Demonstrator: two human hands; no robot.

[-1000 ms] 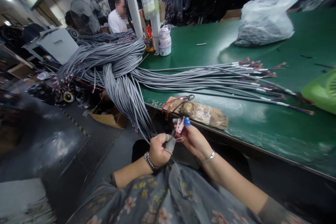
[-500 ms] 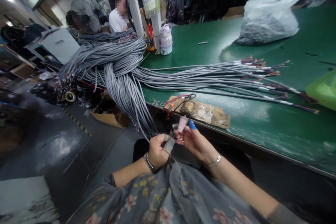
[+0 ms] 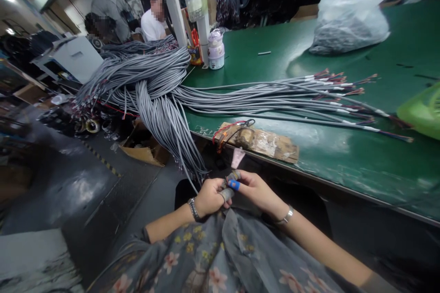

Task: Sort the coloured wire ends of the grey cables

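My left hand point(image 3: 210, 197) is closed around the end of a grey cable point(image 3: 187, 171) that runs down from the big bundle. A grey finger cot covers its thumb. My right hand point(image 3: 252, 190), with a blue cot on one fingertip, pinches the same cable end right against the left hand, just below the table edge and above my lap. The thin coloured wires at the cable tip are mostly hidden between the fingers. A pink tag point(image 3: 237, 157) hangs from the table edge just above the hands.
A thick bundle of grey cables point(image 3: 161, 96) drapes over the green table point(image 3: 343, 155) and off its left edge. A taped brown block point(image 3: 264, 141) lies near the front edge. At the back stand a plastic bag point(image 3: 350, 20), a stacked container point(image 3: 216, 50) and a post. A green fan point(image 3: 421, 110) sits at right. Other people sit at the far left.
My right hand has dropped from the pink tag and closed in on the cable end beside my left hand. Both hands sit lower, and the coloured wire tips no longer show.
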